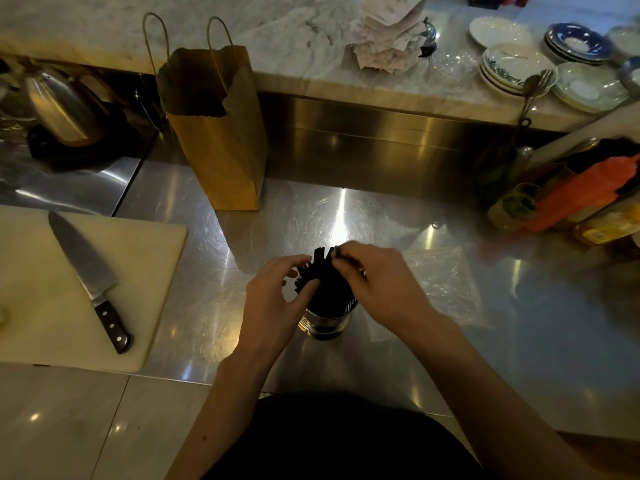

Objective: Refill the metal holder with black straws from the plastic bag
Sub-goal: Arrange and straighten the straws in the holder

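A round metal holder (325, 323) stands on the steel counter (433, 375) in front of me. A bunch of black straws (323, 271) stands upright in it, fanning out at the top. My left hand (277, 299) cups the left side of the bunch, fingers and thumb around the straws. My right hand (377, 282) is at the right side, its fingertips pinching the straw tops. A clear plastic bag (446, 282) lies flat on the counter just right of my right hand; it looks flattened.
A brown paper bag (218, 133) stands behind the holder to the left. A large knife (90, 278) lies on a white cutting board (149, 271) at the left. Stacked plates (519, 71) sit at the back right, and orange packages (585, 192) at the right edge.
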{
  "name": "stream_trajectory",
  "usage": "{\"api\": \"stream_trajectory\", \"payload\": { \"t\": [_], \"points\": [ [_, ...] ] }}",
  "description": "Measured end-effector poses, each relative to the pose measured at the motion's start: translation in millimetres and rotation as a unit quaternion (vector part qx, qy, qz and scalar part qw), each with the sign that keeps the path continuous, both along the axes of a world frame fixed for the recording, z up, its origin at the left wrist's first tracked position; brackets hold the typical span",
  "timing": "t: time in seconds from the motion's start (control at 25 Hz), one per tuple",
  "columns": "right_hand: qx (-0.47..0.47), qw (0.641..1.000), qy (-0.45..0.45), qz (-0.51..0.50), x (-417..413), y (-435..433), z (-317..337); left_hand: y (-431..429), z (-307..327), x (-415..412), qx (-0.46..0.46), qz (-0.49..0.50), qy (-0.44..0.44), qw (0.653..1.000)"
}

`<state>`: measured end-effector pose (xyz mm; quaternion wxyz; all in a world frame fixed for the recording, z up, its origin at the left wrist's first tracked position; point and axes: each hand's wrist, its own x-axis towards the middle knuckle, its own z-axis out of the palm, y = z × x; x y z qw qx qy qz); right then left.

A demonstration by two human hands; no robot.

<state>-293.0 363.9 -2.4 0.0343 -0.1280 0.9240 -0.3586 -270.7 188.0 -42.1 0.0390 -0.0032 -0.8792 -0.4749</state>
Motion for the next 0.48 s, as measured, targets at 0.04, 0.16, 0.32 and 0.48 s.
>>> {"api": "stream_trajectory", "payload": {
  "t": [0.04, 0.16, 0.32, 0.48],
  "points": [
    [0.024, 1.000, -0.002, 0.011, 3, -3, -9, 0, 0, -1, 0.002, -0.005, 0.004, 1.000],
    [0.020, 1.000, 0.010, 0.001, 11, -5, -17, 3, -2, -2, 0.002, -0.011, 0.014, 1.000],
    [0.118, 0.990, 0.070, -0.006, 3, -12, -20, 9, -14, -4, 0.016, -0.005, -0.023, 1.000],
    [0.231, 0.973, 0.012, 0.021, -1, -21, -44, 15, -28, -2, 0.120, -0.037, -0.111, 0.986]
  ]
}}
